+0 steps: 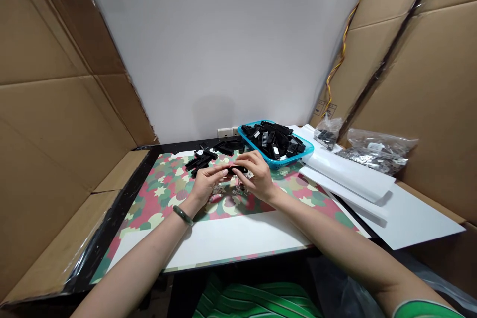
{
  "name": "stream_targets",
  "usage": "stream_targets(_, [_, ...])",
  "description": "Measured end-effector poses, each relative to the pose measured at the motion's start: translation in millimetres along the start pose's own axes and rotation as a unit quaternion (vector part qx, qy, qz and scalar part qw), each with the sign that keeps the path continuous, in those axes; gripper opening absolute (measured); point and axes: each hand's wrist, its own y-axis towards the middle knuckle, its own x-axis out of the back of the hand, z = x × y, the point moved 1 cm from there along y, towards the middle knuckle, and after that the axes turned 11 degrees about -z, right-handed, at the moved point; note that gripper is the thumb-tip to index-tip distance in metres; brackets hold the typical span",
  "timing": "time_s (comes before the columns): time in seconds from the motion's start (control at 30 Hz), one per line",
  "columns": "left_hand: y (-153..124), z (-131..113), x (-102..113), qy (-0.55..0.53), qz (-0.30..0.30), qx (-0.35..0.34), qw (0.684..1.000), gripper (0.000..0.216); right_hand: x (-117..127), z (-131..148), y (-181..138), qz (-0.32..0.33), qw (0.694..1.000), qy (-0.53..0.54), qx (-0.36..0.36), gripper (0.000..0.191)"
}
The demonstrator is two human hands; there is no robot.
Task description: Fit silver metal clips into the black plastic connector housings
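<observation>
Head view: right-hand fingers [253, 166] close on a black plastic connector housing [238, 170], pinching it from above; left-hand fingertips [223, 173] lie together at its other end, though contact cannot be confirmed. The housing is held raised over the mat, apparently to keep it clear of loose metal terminals [227, 190] below. Both forearms angle inward, wrists bent, the left wrist wearing a green bangle [182, 215]. Further housings [199, 161] lie on a camouflage-print mat [164, 194], and more fill a blue plastic basket [294, 155] within easy reach.
</observation>
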Motion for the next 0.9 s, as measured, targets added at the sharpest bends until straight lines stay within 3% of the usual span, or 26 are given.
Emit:
stream_targets(0.1, [-0.2, -1.9, -0.4, 0.001, 0.003, 0.007, 1.000, 0.038, -0.7, -10.4, 1.3, 0.060, 0.990, 0.020, -0.123, 0.030])
stream_targets(0.17, [-0.2, -2.8, -0.4, 0.014, 0.009, 0.004, 1.000, 0.039, -3.7, -17.9, -1.4, 0.144, 0.962, 0.088, -0.214, 0.040])
stream_targets(0.23, [0.1, -3.1, 0.1, 0.024, 0.018, 0.001, 1.000, 0.041, -6.3, -21.9, -4.8, 0.189, 0.932, 0.154, -0.268, 0.047])
stream_targets(0.4, [1.5, -2.5, 1.7, 0.024, 0.026, -0.005, 0.999, 0.043, -8.3, -16.0, -9.0, 0.113, 0.939, 0.194, -0.260, 0.047])
stream_targets(0.53, [0.9, -4.0, 1.0, 0.052, 0.010, -0.035, 0.998, 0.043, -10.3, -8.3, -10.0, 0.094, 0.939, 0.194, -0.266, 0.051])
stream_targets(0.67, [2.7, -6.5, 2.3, 0.072, 0.037, -0.034, 0.996, 0.044, -12.9, -7.2, -10.0, 0.079, 0.915, 0.205, -0.339, 0.055])
stream_targets(0.8, [5.7, -5.7, 5.8, 0.116, 0.045, -0.069, 0.990, 0.040, -14.9, -9.5, -10.8, 0.134, 0.874, 0.235, -0.403, 0.060])
stream_targets(0.83, [6.0, -4.7, 6.1, 0.115, 0.045, -0.071, 0.990, 0.040, -14.4, -9.6, -10.7, 0.139, 0.877, 0.229, -0.400, 0.059])
stream_targets(0.9, [6.0, -2.4, 6.0, 0.092, 0.047, -0.056, 0.993, 0.039, -11.1, -8.6, -8.8, 0.106, 0.914, 0.183, -0.346, 0.050])
